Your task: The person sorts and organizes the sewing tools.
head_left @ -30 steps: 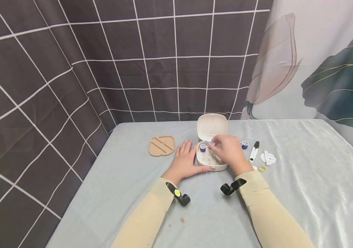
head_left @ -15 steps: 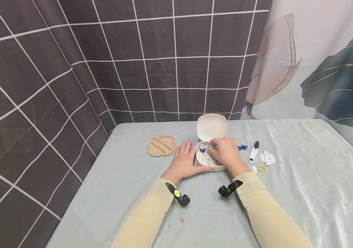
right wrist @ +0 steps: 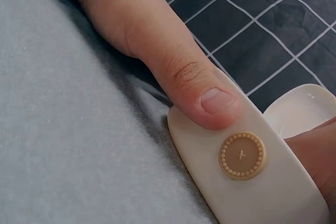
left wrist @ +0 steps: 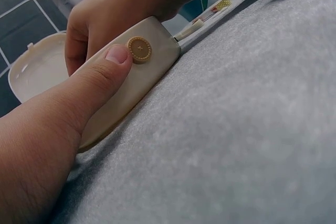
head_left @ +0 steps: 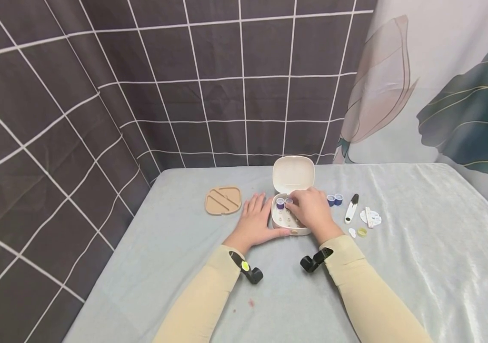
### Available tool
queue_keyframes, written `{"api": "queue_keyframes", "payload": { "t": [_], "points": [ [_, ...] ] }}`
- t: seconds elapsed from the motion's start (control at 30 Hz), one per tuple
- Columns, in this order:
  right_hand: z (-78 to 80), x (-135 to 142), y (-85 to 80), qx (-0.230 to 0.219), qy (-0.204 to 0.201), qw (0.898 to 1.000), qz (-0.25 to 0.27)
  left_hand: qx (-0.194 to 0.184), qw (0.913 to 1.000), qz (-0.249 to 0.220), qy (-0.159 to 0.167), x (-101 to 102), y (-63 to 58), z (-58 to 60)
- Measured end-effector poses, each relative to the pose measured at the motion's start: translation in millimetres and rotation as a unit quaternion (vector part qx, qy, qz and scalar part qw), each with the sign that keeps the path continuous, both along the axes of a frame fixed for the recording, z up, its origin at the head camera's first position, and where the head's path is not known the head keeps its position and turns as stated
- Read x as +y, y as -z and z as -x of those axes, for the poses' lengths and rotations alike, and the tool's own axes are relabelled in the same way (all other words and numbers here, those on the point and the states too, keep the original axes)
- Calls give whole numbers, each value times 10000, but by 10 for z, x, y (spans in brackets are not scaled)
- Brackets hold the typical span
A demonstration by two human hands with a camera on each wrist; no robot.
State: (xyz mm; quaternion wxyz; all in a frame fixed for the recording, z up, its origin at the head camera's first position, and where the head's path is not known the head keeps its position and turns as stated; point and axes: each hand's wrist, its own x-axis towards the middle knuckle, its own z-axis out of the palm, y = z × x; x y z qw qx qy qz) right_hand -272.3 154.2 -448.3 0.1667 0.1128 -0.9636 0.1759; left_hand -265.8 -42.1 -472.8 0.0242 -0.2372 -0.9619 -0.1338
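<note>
An off-white sewing box (head_left: pixel 295 231) stands with its lid (head_left: pixel 293 174) raised, and rows of small pegs show inside. One purple thread spool (head_left: pixel 280 204) sits upright at the tray's back left. Beside it my right hand (head_left: pixel 312 207) pinches another spool (head_left: pixel 289 202) down in the tray, its fingers covering most of the box's right side. My left hand (head_left: pixel 254 223) rests along the box's left side with straight fingers. Its thumb (left wrist: pixel 100 80) lies on the front wall, touching the tan button-shaped catch (left wrist: pixel 139 50) or nearly so.
Left of the box lies a tan slotted tray (head_left: pixel 223 200). Right of it stand two blue spools (head_left: pixel 335 200). Further right lie a white tool with a black tip (head_left: pixel 351 209), a round white card (head_left: pixel 370 218), a yellow ring (head_left: pixel 361 232) and a small white piece (head_left: pixel 352 232).
My right hand has moved slightly left and lowered the spool into the tray beside the purple one. The left hand has stayed in place.
</note>
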Motion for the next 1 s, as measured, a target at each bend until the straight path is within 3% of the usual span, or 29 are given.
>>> {"api": "queue_keyframes", "payload": {
  "t": [0.33,0.63,0.83,1.0],
  "points": [
    [9,-22,-44,-35,41,10000,-37,-32,10000,5,-12,1,-42,-2],
    [14,-6,-59,-67,-33,9999,84,-26,10000,24,-3,-6,-1,17],
    [4,75,-148,-232,-253,9985,433,-9,10000,-9,-14,-2,23,23],
    [-15,257,-245,22,-387,9943,988,-56,10000,-51,-30,4,31,23]
  ]
}}
